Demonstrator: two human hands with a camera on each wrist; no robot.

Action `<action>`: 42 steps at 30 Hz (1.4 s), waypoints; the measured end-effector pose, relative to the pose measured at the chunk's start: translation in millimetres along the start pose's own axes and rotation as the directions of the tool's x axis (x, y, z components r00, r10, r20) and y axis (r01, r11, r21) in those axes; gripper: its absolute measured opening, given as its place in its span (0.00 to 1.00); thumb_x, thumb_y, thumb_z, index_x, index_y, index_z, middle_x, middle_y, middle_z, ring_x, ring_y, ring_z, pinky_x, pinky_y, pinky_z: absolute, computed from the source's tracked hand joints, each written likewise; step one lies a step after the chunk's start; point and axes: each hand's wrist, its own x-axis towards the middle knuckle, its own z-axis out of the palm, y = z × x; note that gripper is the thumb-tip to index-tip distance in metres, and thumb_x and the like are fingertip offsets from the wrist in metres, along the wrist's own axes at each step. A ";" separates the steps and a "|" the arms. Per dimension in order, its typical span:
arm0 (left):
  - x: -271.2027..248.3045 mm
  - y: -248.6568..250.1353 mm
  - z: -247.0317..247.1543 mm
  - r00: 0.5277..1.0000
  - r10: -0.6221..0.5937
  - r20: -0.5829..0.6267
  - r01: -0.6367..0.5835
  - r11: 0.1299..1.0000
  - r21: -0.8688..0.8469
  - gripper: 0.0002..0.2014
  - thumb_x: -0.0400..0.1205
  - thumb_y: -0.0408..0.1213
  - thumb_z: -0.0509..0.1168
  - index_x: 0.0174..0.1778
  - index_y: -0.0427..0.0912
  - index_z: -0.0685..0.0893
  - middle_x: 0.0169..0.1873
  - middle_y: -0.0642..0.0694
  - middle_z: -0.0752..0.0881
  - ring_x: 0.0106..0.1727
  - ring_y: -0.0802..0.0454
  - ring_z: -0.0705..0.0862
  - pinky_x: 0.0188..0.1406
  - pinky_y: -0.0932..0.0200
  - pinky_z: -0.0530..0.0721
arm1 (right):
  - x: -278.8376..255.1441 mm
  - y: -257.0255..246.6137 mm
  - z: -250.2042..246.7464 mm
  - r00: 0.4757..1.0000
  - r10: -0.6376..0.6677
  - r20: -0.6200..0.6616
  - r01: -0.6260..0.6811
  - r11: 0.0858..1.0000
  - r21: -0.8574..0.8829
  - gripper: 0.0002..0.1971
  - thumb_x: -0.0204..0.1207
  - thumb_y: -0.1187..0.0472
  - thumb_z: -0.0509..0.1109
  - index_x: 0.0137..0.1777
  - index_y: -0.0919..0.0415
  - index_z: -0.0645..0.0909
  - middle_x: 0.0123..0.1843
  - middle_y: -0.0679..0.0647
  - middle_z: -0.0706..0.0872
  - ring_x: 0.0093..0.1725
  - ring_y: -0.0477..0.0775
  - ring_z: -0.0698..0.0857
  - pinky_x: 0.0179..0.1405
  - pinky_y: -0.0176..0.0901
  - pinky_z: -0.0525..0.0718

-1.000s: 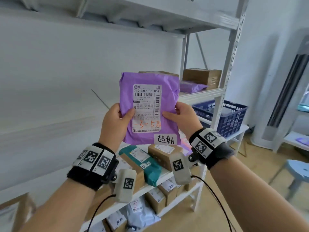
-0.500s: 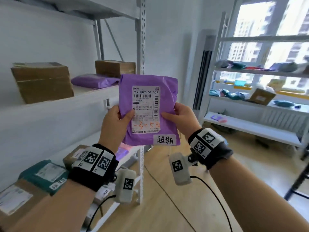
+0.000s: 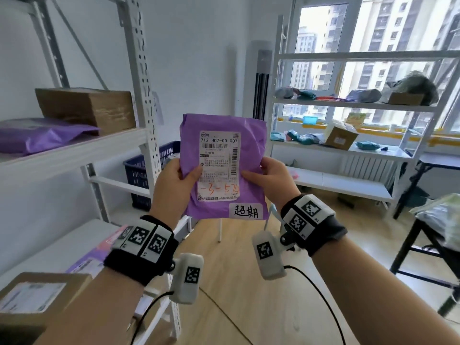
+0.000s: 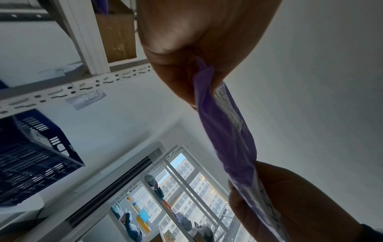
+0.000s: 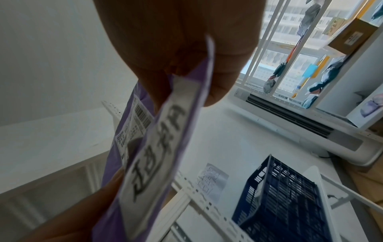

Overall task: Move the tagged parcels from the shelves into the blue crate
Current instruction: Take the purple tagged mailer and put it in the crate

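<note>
purple parcel (image 3: 249, 155) pinched as before by left hand (image 3: 174, 185), right hand (image 3: 273, 180) | blue crate (image 3: 139, 175) now behind it

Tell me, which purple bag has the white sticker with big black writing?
The purple parcel held up in the left hand and right hand. Its handwritten tag sits bottom right; the purple bag on the shelf shows none.

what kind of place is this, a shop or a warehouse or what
Most likely a small parcel pickup or sorting room. White metal shelving racks hold brown cardboard boxes and soft mailer bags, and both hands hold up a purple plastic mailer bearing a barcoded shipping label. A blue slatted plastic crate waits behind the rack.
</note>
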 end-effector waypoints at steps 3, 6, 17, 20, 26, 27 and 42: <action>44.0 -12.1 15.5 0.999 0.020 0.036 -0.019 1.000 -0.023 0.10 0.84 0.40 0.66 0.57 0.38 0.81 0.46 0.54 0.87 0.47 0.58 0.87 0.39 0.69 0.86 | 45.8 8.3 0.6 1.000 -0.001 -0.010 0.001 1.000 -0.008 0.08 0.75 0.67 0.74 0.53 0.62 0.82 0.52 0.60 0.89 0.51 0.59 0.89 0.56 0.58 0.88; 90.8 -23.1 25.8 0.998 0.044 0.054 -0.044 0.999 0.002 0.11 0.83 0.42 0.66 0.56 0.39 0.81 0.48 0.50 0.88 0.49 0.52 0.88 0.47 0.55 0.88 | 89.5 13.7 2.2 0.999 -0.015 -0.029 0.014 1.000 -0.013 0.08 0.75 0.66 0.74 0.53 0.60 0.82 0.51 0.58 0.89 0.51 0.58 0.89 0.55 0.56 0.88; 199.9 -90.7 79.8 0.995 0.016 0.094 -0.015 1.000 -0.015 0.12 0.83 0.39 0.66 0.59 0.36 0.81 0.51 0.47 0.88 0.51 0.53 0.88 0.46 0.61 0.88 | 211.8 78.4 2.8 0.999 0.038 -0.037 -0.038 0.999 0.020 0.07 0.75 0.66 0.74 0.51 0.58 0.81 0.51 0.57 0.89 0.49 0.55 0.90 0.51 0.50 0.89; 228.4 -109.2 95.4 0.996 -0.012 0.086 0.012 1.000 -0.002 0.14 0.83 0.40 0.66 0.60 0.35 0.81 0.52 0.45 0.89 0.51 0.51 0.88 0.51 0.53 0.88 | 247.5 99.7 3.3 0.999 0.043 -0.018 -0.042 0.999 0.032 0.08 0.75 0.66 0.74 0.51 0.58 0.82 0.51 0.56 0.90 0.50 0.56 0.89 0.54 0.53 0.88; 292.9 -140.9 136.1 1.000 0.004 -0.002 -0.004 0.999 0.040 0.10 0.83 0.40 0.66 0.56 0.39 0.81 0.48 0.50 0.87 0.50 0.55 0.87 0.46 0.60 0.85 | 335.6 131.2 -5.2 0.999 -0.008 0.049 0.007 1.000 0.018 0.07 0.75 0.66 0.74 0.47 0.54 0.81 0.47 0.50 0.89 0.48 0.53 0.89 0.52 0.49 0.89; 304.5 -145.1 143.0 1.000 -0.006 -0.014 0.007 0.999 0.039 0.10 0.83 0.41 0.66 0.55 0.39 0.81 0.47 0.50 0.87 0.50 0.54 0.87 0.46 0.59 0.85 | 352.0 136.1 -6.9 0.998 -0.016 0.062 0.015 1.000 0.014 0.07 0.75 0.66 0.74 0.47 0.53 0.81 0.47 0.50 0.89 0.49 0.53 0.89 0.52 0.50 0.89; 439.4 -215.0 191.8 0.979 -0.078 -0.190 0.116 0.973 0.198 0.09 0.83 0.42 0.66 0.52 0.40 0.81 0.46 0.49 0.88 0.47 0.53 0.88 0.42 0.60 0.86 | 538.8 207.6 15.6 0.965 0.005 0.261 -0.020 0.998 0.052 0.08 0.75 0.63 0.74 0.53 0.59 0.81 0.53 0.58 0.89 0.52 0.59 0.88 0.56 0.59 0.88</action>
